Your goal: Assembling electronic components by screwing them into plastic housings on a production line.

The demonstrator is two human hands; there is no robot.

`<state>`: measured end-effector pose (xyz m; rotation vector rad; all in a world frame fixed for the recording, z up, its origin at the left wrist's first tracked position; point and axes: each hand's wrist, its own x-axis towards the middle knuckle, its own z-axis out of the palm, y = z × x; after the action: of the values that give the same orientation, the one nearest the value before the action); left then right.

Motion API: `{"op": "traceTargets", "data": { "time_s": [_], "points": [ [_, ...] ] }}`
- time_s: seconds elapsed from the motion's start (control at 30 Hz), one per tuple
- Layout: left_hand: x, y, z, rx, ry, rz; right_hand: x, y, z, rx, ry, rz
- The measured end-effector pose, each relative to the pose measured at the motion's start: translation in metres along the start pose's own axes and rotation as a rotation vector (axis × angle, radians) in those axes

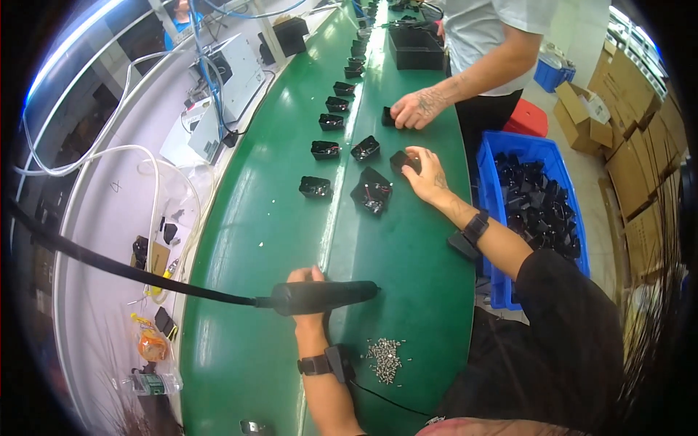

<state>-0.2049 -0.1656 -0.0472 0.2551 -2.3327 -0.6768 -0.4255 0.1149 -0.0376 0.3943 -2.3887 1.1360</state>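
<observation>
My right hand (430, 176) is closed on a small black open-topped plastic housing (404, 163) over the green belt's right part. My left hand (305, 276) is lower down, near the belt's middle. A black electric screwdriver (327, 296) with a thick cable crosses in front of it and covers most of its fingers, so I cannot tell whether the hand grips the tool. Just left of my right hand, two black housings (371, 191) with red wires and metal bits inside sit together. A pile of small silver screws (384, 360) lies right of my left wrist.
More black housings (325, 150) line the green belt (254, 218). Across from me, a co-worker's hand (416, 109) holds another housing. A blue crate (488, 240) full of black parts stands at right, near cardboard boxes (629, 94). Cables and machines (225, 87) occupy the left ledge.
</observation>
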Motion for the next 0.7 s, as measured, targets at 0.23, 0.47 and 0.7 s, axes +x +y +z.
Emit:
{"op": "traceTargets", "data": {
  "time_s": [0.23,0.47,0.7],
  "points": [
    [0.003,0.002,-0.007,0.106,-0.008,-0.045,-0.005,-0.006,-0.003,0.027,0.100,-0.092],
    [-0.004,-0.007,-0.006,-0.045,0.063,-0.069,-0.073,-0.023,-0.035,0.022,-0.114,-0.091],
    [0.000,0.003,-0.009,-0.079,-0.078,-0.300,-0.107,-0.021,-0.078,-0.396,-0.643,-0.320]
  ]
}}
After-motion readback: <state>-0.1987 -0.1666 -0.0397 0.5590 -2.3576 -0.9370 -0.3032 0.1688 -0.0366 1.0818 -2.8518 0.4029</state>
